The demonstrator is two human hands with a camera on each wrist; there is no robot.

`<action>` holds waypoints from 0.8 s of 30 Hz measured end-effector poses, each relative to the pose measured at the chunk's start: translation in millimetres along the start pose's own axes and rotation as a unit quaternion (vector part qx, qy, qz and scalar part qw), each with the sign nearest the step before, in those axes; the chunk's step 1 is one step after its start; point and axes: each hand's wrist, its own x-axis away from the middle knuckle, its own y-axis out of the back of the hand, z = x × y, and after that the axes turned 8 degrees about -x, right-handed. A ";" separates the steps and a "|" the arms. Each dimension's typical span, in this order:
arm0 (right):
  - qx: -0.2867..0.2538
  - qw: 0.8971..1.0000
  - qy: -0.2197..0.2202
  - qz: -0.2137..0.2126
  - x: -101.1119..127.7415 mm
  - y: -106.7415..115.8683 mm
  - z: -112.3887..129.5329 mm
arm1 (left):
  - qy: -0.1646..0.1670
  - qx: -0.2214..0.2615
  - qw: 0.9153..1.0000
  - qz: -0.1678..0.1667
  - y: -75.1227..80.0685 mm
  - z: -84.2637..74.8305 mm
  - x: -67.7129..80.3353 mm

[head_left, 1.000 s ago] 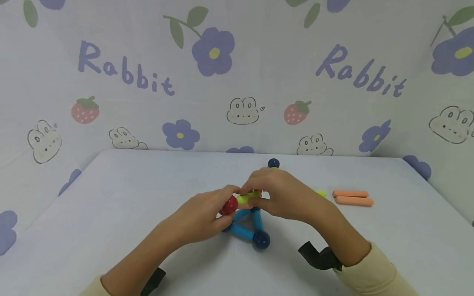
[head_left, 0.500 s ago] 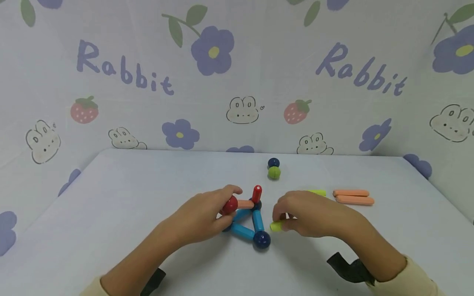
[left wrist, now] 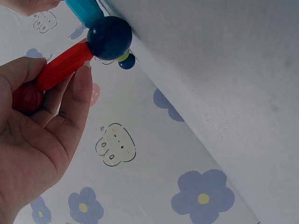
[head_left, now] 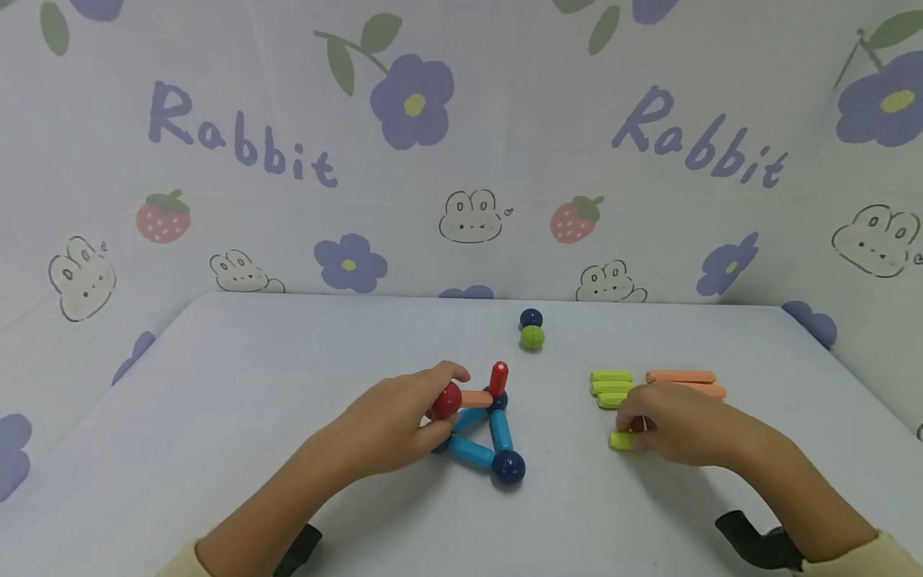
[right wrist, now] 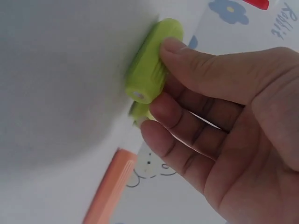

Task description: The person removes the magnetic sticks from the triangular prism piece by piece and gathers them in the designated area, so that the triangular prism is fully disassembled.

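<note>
Near the middle of the white table [head_left: 288, 344], the left hand [head_left: 389, 417] grips a red ball [head_left: 448, 399] between thumb and curled fingers. From that ball, as the left wrist view shows, a red rod [left wrist: 63, 65] runs to a navy ball [left wrist: 110, 38]. Blue rods [head_left: 472, 451] form a triangle with navy balls at its corners; a second red rod [head_left: 499, 379] stands up from the back corner. An orange rod [head_left: 477, 398] reaches from that corner toward the red ball; whether they join is hidden.

On the right side, the right hand [head_left: 681, 425] pinches a lime stick [right wrist: 152, 63] between thumb and fingers, low over the table or on it; contact is unclear. Just behind that stick lie three lime sticks [head_left: 611, 388] side by side, with two orange sticks [head_left: 681, 376] beside them, partly hidden by the hand. Farther back, a green ball [head_left: 532, 337] sits directly in front of another navy ball [head_left: 531, 318].
</note>
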 end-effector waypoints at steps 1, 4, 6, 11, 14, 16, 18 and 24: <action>0.001 1.000 -0.005 -0.005 0.5 -0.2 -0.9 | -0.001 0.000 1.000 -0.001 -0.1 0.1 0.2; 0.013 0.999 -0.015 -0.031 1.9 -0.6 -2.8 | -0.004 -0.002 1.000 -0.005 -0.6 0.5 0.6; 0.026 0.998 -0.017 -0.055 2.3 -1.1 -4.1 | -0.008 -0.004 1.000 -0.007 -1.0 0.8 0.9; 0.046 0.995 0.005 -0.089 -0.8 -2.3 -9.0 | -0.011 -0.004 1.000 -0.008 -2.1 1.8 0.6; 0.043 0.995 0.013 -0.092 -4.8 -2.1 -11.0 | -0.008 -0.002 1.000 -0.003 -1.9 1.7 0.4; 0.042 0.995 0.013 -0.094 -6.6 -1.8 -12.1 | -0.005 -0.002 1.000 -0.002 -2.1 1.8 0.2; 0.043 0.994 0.014 -0.099 -7.6 -1.4 -12.9 | -0.004 -0.001 1.000 -0.001 -1.8 1.6 0.1; 0.048 0.993 0.010 -0.110 -9.9 -1.5 -12.6 | -0.005 0.001 1.000 -0.003 -1.0 1.2 0.4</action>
